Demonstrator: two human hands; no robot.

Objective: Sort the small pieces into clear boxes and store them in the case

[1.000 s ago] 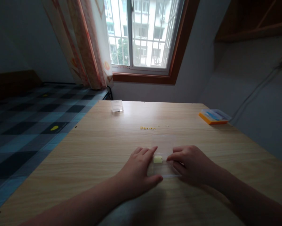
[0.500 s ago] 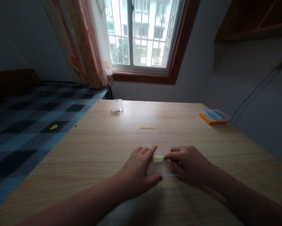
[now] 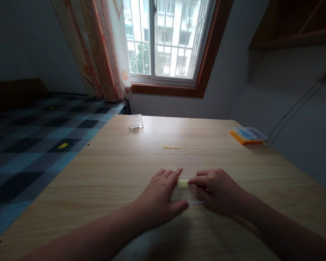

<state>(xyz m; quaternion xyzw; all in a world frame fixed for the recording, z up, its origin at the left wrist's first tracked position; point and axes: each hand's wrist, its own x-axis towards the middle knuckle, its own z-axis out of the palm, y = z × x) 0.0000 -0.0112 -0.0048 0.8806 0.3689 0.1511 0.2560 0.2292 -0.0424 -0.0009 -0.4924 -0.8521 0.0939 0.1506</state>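
Observation:
A shallow clear plastic box [image 3: 191,195] lies on the wooden table in front of me. In its left part sits a pale yellow block of small pieces packed together [image 3: 182,183]; single pieces are too small to tell apart. My left hand [image 3: 164,195] is spread along the box's left side, thumb at the near edge and index finger farther up, holding it. From the right comes my right hand [image 3: 213,185], fingers curled, index fingertip at the block's right end. Whatever is between its fingertips is too small to make out.
Beyond the box, a row of tiny yellow pieces [image 3: 170,147] and a few pale ones [image 3: 193,145] stand on the table [image 3: 111,163]. A small clear case [image 3: 136,121] is at the far left, an orange-and-clear box [image 3: 248,135] at the right edge.
My right index fingertip has shifted slightly left against the end of the yellow block. My left hand keeps its place on the box, and the view has moved a little.

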